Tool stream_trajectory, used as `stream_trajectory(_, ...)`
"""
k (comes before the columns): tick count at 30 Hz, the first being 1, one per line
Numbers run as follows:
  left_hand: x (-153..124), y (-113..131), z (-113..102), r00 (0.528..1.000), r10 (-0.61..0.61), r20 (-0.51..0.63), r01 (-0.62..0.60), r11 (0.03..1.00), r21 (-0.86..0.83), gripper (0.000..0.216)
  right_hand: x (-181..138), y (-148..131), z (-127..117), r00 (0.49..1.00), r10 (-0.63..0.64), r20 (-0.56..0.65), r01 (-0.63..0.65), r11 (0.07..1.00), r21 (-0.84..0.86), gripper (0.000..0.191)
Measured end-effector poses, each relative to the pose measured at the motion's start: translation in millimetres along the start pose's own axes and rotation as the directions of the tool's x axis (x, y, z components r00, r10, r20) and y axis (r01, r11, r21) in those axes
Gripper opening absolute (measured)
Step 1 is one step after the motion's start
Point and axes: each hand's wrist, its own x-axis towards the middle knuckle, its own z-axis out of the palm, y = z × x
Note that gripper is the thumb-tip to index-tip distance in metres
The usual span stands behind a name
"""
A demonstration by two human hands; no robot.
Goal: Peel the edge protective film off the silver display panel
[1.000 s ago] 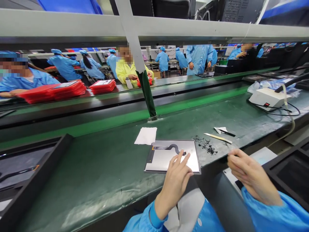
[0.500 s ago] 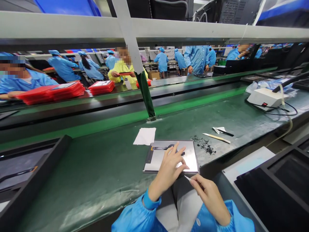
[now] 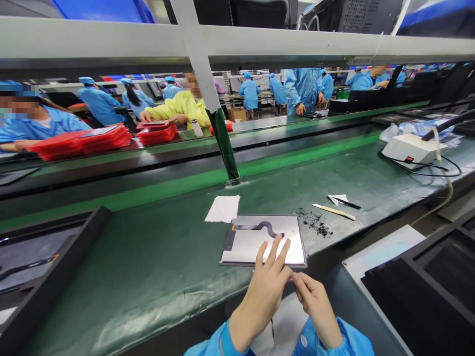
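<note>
A flat silver panel with a black flex cable across its top lies on the green bench mat. My left hand hovers at the panel's near edge, its fingers stretched out over the panel. My right hand is just right of it, below the panel's near right corner. Its fingertips are pinched together against the left thumb, and whatever sits between them is too small to make out.
A white paper sheet lies behind the panel. Black scraps, a pale stick tool and a dark pen lie to the right, with a white box with cables farther right. Black trays flank me. Other workers sit beyond the conveyor.
My right hand came in from the far right to meet my left hand at the panel's near edge. My left hand drew back slightly toward me.
</note>
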Motion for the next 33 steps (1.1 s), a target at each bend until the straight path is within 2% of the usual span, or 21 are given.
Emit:
stream_trajectory(3, 24.4, -11.5, 3.2, 0.999, 0.019, 0.043, -0.016, 0.998, -0.064, 0.019, -3.2, -1.1, -1.5, 0.999, -0.031, -0.021, 0.031, 0.999, -0.008, 0.056)
stream_trajectory(5, 35.8, -24.7, 6.7, 0.998, -0.023, 0.063, 0.027, 0.998, -0.063, 0.016, -4.2, -1.1, -1.6, 1.0, -0.027, -0.001, 0.027, 1.0, -0.005, 0.054)
stream_trajectory(9, 30.3, -40.2, 8.8, 0.995, -0.084, 0.057, 0.086, 0.996, -0.032, 0.015, -4.3, 0.5, -0.6, 0.998, 0.019, 0.061, -0.02, 0.999, 0.025, 0.057)
stream_trajectory(13, 1.3, -28.6, 0.9, 0.993, -0.113, 0.043, 0.112, 0.993, 0.03, 0.018, -6.0, -0.2, 2.3, 0.998, 0.061, 0.028, -0.064, 0.994, 0.09, 0.058)
stream_trajectory(15, -6.3, -16.6, -3.8, 0.996, -0.069, 0.055, 0.067, 0.997, 0.035, 0.015, -7.4, -2.1, 4.1, 0.998, 0.06, -0.002, -0.06, 0.991, 0.12, 0.058)
stream_trajectory(17, -3.3, -5.2, -7.0, 0.995, -0.002, 0.103, 0.003, 1.0, -0.01, 0.012, -8.3, -4.7, 5.0, 0.999, 0.047, -0.007, -0.046, 0.991, 0.122, 0.059)
stream_trajectory(20, 15.2, 1.7, -8.5, 0.989, 0.053, 0.138, -0.04, 0.995, -0.092, 0.014, -8.5, -8.7, 3.4, 0.999, 0.039, 0.009, -0.04, 0.994, 0.102, 0.06)
stream_trajectory(24, 26.9, -20.8, -15.9, 0.998, -0.022, 0.061, 0.028, 0.995, -0.094, 0.014, -9.4, -12.3, 0.9, 0.993, 0.108, 0.046, -0.113, 0.987, 0.118, 0.06)
stream_trajectory(26, 15.5, -42.6, -25.9, 0.991, -0.128, 0.032, 0.13, 0.987, -0.096, 0.017, -10.7, -14.1, 1.4, 0.985, 0.159, 0.062, -0.167, 0.972, 0.164, 0.062)
stream_trajectory(28, -5.4, -64.2, -37.8, 0.98, -0.197, 0.017, 0.198, 0.978, -0.072, 0.036, -12.1, -16.0, 2.8, 0.98, 0.189, 0.064, -0.199, 0.955, 0.218, 0.062)
stream_trajectory(31, -40.7, -83.2, -50.8, 0.979, -0.202, 0.026, 0.203, 0.979, -0.033, 0.041, -13.2, -17.6, 3.8, 0.974, 0.216, 0.07, -0.227, 0.934, 0.275, 0.061)
stream_trajectory(33, -57.6, -83.5, -53.1, 0.984, -0.173, 0.036, 0.171, 0.984, 0.05, 0.049, -13.0, -16.8, 2.4, 0.968, 0.234, 0.091, -0.251, 0.923, 0.291, 0.061)
